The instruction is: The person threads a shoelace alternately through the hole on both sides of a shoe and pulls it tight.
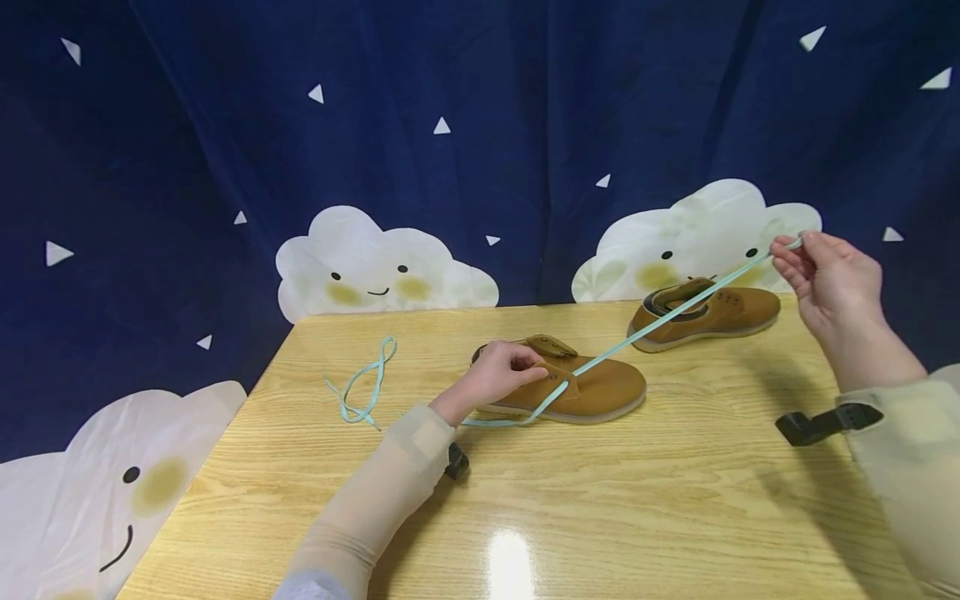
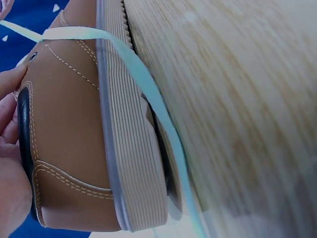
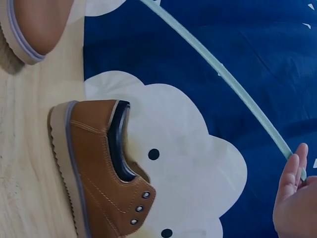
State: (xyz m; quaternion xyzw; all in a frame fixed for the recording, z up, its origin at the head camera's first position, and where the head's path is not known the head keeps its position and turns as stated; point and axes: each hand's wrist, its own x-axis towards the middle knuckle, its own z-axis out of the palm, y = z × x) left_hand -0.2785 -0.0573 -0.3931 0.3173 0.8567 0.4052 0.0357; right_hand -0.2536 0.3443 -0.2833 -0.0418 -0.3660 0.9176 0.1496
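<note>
A brown shoe (image 1: 611,390) sits on the table, toe pointing right. My left hand (image 1: 498,372) pinches its near eyelet flap, thumb outside and fingers on the inner side, as the left wrist view shows. A light-blue shoelace (image 1: 660,322) passes through the front of the lacing area. Up at the right, my right hand (image 1: 843,279) pinches one length of this lace between thumb and fingers. That stretch runs straight and taut, raised above the table. The lace's other part (image 2: 148,89) drops over the shoe's near side and sole to the tabletop.
A second brown shoe (image 1: 712,317), unlaced, stands at the table's back right. Another light-blue lace portion (image 1: 352,400) lies looped left of the first shoe. Behind the wooden table (image 1: 637,508) hangs a dark blue curtain (image 1: 525,100) with white clouds.
</note>
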